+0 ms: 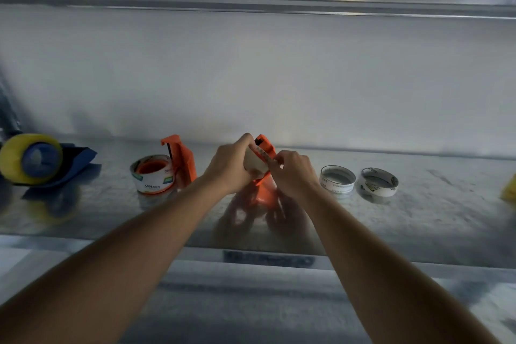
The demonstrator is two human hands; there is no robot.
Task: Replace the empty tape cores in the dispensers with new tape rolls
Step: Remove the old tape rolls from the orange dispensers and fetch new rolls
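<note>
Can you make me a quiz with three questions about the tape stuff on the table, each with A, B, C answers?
1. Where is the blue dispenser?
A. far left
B. far right
C. in the middle

2. How many empty tape rings lie right of the hands?
A. none
B. two
C. five

3. What is the left hand doing?
A. lying flat on the table
B. pointing up
C. gripping a tape roll

Answers:
1 A: the blue dispenser with its yellow roll sits at the left edge.
2 B: one empty ring and another lie there.
3 C: the left hand curls round the tape roll at the orange dispenser, and the right hand pinches it.
</note>
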